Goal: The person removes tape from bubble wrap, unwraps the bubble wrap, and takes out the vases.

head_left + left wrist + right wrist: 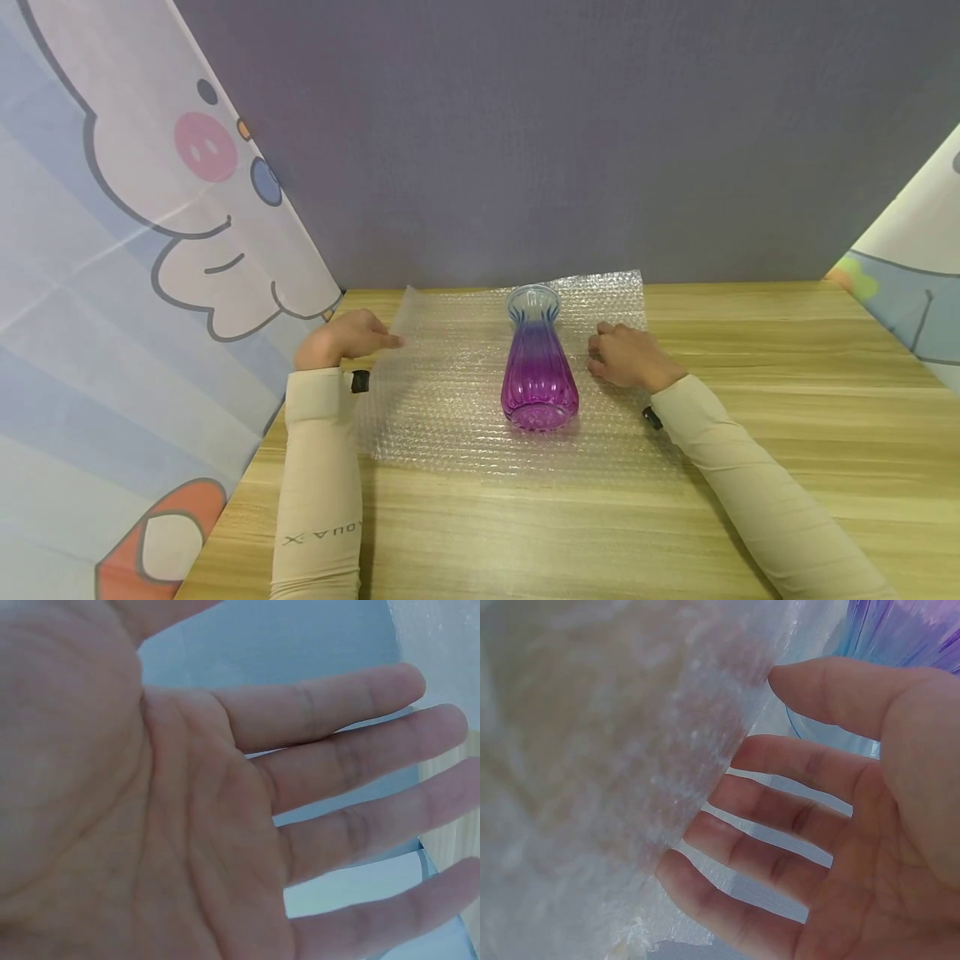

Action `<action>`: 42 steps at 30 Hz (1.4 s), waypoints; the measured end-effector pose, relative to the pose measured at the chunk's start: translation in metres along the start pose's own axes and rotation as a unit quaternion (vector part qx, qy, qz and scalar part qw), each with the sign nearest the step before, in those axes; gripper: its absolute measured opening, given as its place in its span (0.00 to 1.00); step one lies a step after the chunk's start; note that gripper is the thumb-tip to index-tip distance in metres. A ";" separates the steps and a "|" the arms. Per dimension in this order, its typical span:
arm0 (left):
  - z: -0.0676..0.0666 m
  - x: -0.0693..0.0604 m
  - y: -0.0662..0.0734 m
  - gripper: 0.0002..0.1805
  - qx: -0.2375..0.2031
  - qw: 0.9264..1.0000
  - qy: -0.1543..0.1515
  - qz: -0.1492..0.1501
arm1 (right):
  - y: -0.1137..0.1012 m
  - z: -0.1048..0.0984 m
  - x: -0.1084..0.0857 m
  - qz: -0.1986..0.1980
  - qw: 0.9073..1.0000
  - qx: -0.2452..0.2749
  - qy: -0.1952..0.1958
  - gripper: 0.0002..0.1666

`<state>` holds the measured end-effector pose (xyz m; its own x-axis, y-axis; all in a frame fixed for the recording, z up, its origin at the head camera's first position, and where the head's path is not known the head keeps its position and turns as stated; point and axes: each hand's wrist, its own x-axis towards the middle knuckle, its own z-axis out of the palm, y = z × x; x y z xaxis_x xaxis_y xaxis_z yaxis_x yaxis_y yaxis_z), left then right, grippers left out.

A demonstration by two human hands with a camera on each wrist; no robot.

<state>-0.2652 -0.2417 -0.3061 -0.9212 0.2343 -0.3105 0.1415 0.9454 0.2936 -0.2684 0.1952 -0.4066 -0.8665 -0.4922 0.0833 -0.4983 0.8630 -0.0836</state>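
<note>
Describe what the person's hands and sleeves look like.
The left sleeve and right sleeve are long and cream; the left one carries dark lettering. A small black piece shows near each cuff. The left hand and right hand wear no gloves.

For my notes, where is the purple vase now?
In the head view, the vase is on the bubble wrap, between the left hand and right hand, nearer the right.

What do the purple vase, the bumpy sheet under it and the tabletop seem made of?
The vase looks like glossy glass, see-through with bright glints, though plastic is possible. The sheet seems shiny plastic bubble wrap: translucent, with rows of small bumps. The tabletop shows wood grain; real wood or laminate, I can't tell.
</note>
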 end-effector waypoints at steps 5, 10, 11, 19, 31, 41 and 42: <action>0.002 0.002 -0.001 0.26 -0.020 1.000 0.003 -0.013 | 0.000 0.000 0.000 0.000 1.000 -0.001 -0.001 0.06; 0.006 0.006 0.003 0.35 -0.028 1.000 0.005 -0.008 | -0.001 0.000 0.000 0.001 1.000 0.000 0.001 0.07; 0.008 0.008 0.005 0.36 -0.030 1.000 0.004 -0.004 | -0.001 0.000 0.000 0.000 1.000 0.000 0.002 0.07; 0.028 0.029 0.028 0.36 -0.058 0.998 0.000 0.026 | -0.001 -0.001 -0.001 -0.001 1.000 -0.003 0.000 0.07; 0.068 0.054 0.063 0.50 -0.011 0.999 -0.023 0.029 | -0.001 -0.002 -0.002 -0.001 1.000 -0.007 -0.003 0.07; 0.085 0.058 0.074 0.53 0.020 1.000 -0.017 0.012 | 0.000 -0.001 -0.001 -0.001 1.000 -0.006 -0.005 0.07; 0.086 0.060 0.074 0.53 0.024 0.999 -0.018 0.014 | 0.000 -0.001 -0.001 0.000 1.000 -0.005 -0.006 0.07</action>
<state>-0.2784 -0.1381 -0.3804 -0.9031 0.2672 -0.3361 0.1841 0.9482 0.2590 -0.2672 0.1958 -0.4058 -0.8667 -0.4936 0.0722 -0.4981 0.8640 -0.0729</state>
